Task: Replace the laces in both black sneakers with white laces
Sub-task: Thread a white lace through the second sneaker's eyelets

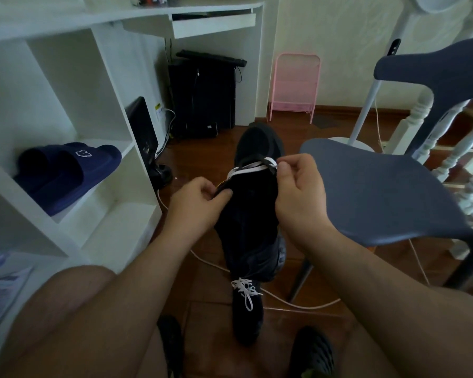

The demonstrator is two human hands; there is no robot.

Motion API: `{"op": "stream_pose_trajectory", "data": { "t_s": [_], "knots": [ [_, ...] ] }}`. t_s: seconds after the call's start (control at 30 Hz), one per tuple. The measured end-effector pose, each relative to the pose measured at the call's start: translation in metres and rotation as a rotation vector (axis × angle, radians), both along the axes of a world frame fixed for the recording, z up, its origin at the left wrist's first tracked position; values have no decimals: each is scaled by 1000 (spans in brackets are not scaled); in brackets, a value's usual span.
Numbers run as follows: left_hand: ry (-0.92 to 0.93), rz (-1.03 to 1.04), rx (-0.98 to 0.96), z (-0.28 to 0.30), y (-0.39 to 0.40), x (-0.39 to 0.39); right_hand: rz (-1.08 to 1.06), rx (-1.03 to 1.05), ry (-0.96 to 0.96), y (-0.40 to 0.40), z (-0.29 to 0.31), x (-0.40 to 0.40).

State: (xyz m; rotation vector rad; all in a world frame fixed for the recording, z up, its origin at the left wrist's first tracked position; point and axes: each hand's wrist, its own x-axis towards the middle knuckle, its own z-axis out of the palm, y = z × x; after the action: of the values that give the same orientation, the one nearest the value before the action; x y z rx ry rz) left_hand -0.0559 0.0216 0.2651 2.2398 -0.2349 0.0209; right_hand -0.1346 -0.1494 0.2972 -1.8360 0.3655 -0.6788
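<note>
I hold a black sneaker (250, 214) up between my hands, toe pointing away from me. A white lace (253, 167) crosses its front eyelets. My left hand (200, 197) pinches the sneaker's left eyelet edge, and a lace end may be under the fingers. My right hand (301, 186) pinches the white lace at the right eyelets. On the floor below lies the second black sneaker (247, 315), laced in white with a tied bow (245, 289).
A blue-grey chair (388, 195) stands close on the right. White shelves (74, 165) with navy slides (66, 173) are on the left. A white cable (298, 305) runs over the wooden floor. My knees and dark sandals (314, 353) fill the bottom.
</note>
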Motion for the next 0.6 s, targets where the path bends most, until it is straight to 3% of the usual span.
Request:
{"op": "stream_pose_trajectory", "data": {
  "t_s": [0.13, 0.17, 0.27, 0.3, 0.33, 0.37, 0.5, 0.6],
  "knots": [
    [-158, -6, 10, -11, 9, 6, 46, 4, 30, -6, 5, 6],
    [-174, 8, 41, -14, 12, 10, 59, 146, 29, -11, 13, 8],
    [-163, 51, 139, -23, 22, 23, 318, 907, -167, -32, 53, -1],
    [-164, 60, 156, -27, 26, 28, 390, 1013, -221, -42, 65, -6],
    [-166, 65, 165, -30, 29, 30, 415, 954, -198, -50, 73, -8],
    [-174, 65, 167, -32, 30, 30, 399, 764, -114, -55, 73, -8],
    [-213, 55, 165, -32, 30, 26, 312, -306, 375, -40, 26, 8],
    [-216, 58, 135, -29, 26, 23, 281, -635, 460, -22, -13, 25]
  ]
}}
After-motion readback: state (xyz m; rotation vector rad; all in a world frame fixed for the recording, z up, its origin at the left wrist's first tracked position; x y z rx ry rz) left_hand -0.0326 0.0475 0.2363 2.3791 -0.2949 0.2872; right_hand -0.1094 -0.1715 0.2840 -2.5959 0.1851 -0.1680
